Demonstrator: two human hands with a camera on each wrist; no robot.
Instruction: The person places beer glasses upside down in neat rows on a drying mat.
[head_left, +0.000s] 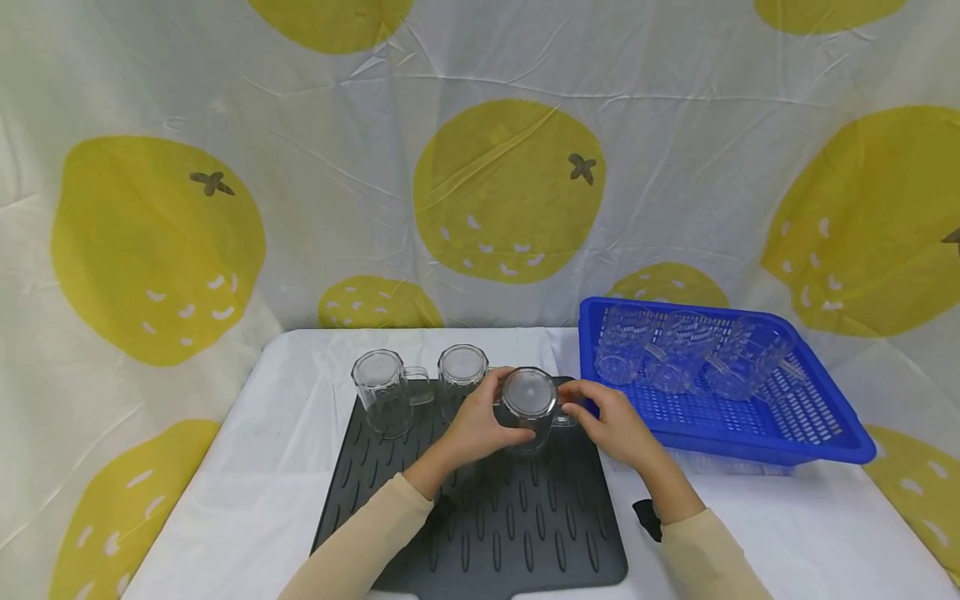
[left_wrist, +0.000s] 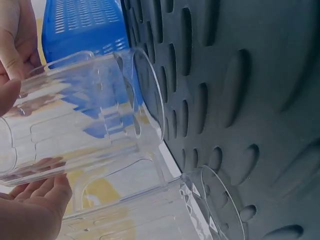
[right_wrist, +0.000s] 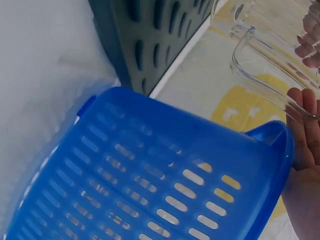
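While my left hand (head_left: 480, 425) is bent round the side of a clear mug (head_left: 529, 392), my right hand (head_left: 611, 417) is at its handle (head_left: 564, 421), with the fingers curled in to pinch it. My left thumb is on the near side of the mug, and my other left fingers are on the side toward the other mugs.

The mug is upside down, so its flat bottom looks up at me. It is over the far right part of a black mat (head_left: 495, 533) with long bumps on it. Its rim is down by the mat, but I cannot tell if it is touching.

To the left are two more upside-down mugs, the near-by mug (head_left: 462, 367) just beside my left hand and the end mug (head_left: 382, 392) farther out. Their handles point right.

On my right, next to the mat, is a blue basket (head_left: 757, 446) full of little holes. At least three mugs (head_left: 738, 362) sit inside, toward the back.

A white cloth (head_left: 225, 467) covers the table. Behind it all hangs a pale curtain (head_left: 675, 192) with big yellow fruit on it. My sleeves (head_left: 367, 533) are tan.
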